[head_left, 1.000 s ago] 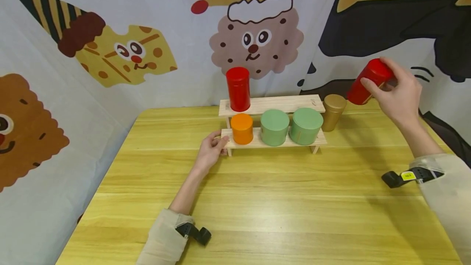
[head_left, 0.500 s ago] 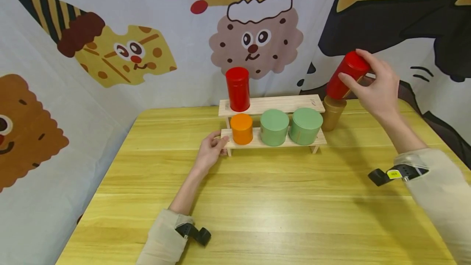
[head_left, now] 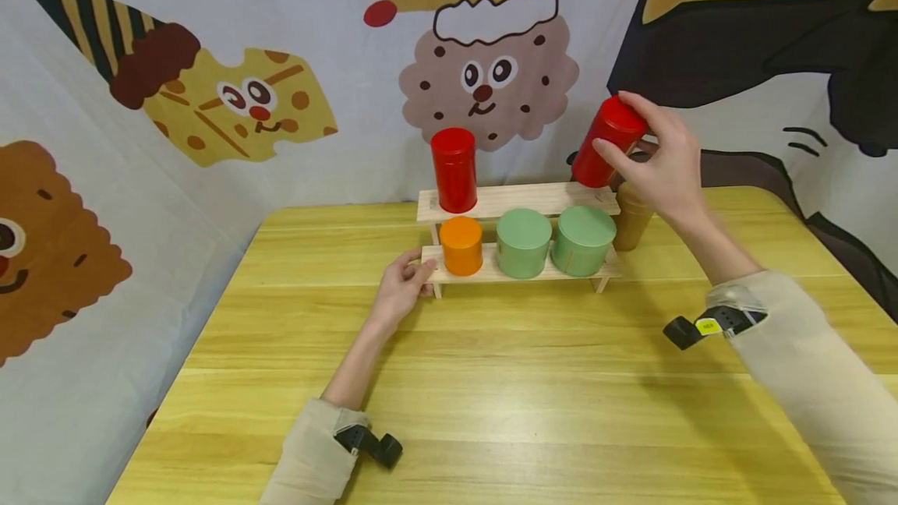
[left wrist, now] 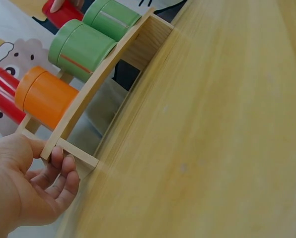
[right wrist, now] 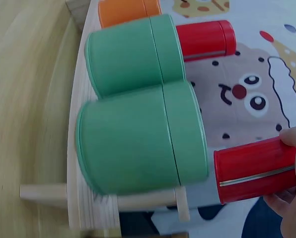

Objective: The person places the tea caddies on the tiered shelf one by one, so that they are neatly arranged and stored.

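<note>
My right hand [head_left: 662, 158] grips a red tin canister [head_left: 607, 140] by its upper part, tilted, above the right end of the wooden rack's upper shelf [head_left: 533, 199]. In the right wrist view, that red canister [right wrist: 257, 169] shows beside the nearer green tin [right wrist: 138, 144]. My left hand [head_left: 401, 287] pinches the left end of the lower shelf [left wrist: 73, 116] between thumb and fingers. Another red canister [head_left: 454, 171] stands upright at the upper shelf's left end. On the lower shelf sit an orange tin [head_left: 461, 246] and two green tins [head_left: 524, 244].
A gold tin [head_left: 633, 217] stands on the table right of the rack, partly behind my right hand. The wooden table [head_left: 477, 396] reaches toward me in front of the rack. Behind hangs a cloth [head_left: 337, 14] printed with cartoon figures.
My right hand has carried the red canister leftward, from right of the gold tin to above the upper shelf's right end. My left hand has stayed at the rack.
</note>
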Demonstrator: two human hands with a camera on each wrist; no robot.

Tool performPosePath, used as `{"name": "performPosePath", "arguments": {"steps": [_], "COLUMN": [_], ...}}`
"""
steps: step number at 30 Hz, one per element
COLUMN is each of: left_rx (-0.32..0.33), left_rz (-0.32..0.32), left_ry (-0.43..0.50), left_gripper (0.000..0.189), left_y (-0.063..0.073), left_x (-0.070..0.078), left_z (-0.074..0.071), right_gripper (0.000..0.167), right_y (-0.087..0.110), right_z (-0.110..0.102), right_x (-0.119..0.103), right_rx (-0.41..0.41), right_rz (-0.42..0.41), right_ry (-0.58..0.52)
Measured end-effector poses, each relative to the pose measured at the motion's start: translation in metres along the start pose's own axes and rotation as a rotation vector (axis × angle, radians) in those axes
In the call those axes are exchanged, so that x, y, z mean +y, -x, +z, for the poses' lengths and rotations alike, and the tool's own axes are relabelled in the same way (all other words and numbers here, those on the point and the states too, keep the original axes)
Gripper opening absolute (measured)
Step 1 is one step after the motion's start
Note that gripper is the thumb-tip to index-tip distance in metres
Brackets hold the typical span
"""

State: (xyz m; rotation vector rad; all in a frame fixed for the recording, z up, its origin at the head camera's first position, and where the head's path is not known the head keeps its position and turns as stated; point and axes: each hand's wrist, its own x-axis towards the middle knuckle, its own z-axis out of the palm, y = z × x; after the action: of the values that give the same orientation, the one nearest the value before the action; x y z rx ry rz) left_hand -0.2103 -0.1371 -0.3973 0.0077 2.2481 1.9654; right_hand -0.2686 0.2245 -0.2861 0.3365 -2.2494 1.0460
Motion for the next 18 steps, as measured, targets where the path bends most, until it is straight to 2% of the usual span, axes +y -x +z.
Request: {"name": "performPosePath", "arguments": {"steps": [7,18], "left_rx": [0.006,0.004], "left_rz": [-0.006,0.009], "left_ry": [-0.012,-0.019], "left_gripper": [0.052,0.053], "left_y": [0.001,0.001], "left_x": [0.001,0.001], "left_z": [0.000,0.000], "right_gripper": [0.060,0.061], "right_y": [-0.002,-0.001], "right_z": [0.020,0.048], "right_x": [-0.012,-0.026], "right_rx": [-0.025,-0.106], "right_rz": [-0.050,-0.064], "right_ry": [-0.020,-0.072]}}
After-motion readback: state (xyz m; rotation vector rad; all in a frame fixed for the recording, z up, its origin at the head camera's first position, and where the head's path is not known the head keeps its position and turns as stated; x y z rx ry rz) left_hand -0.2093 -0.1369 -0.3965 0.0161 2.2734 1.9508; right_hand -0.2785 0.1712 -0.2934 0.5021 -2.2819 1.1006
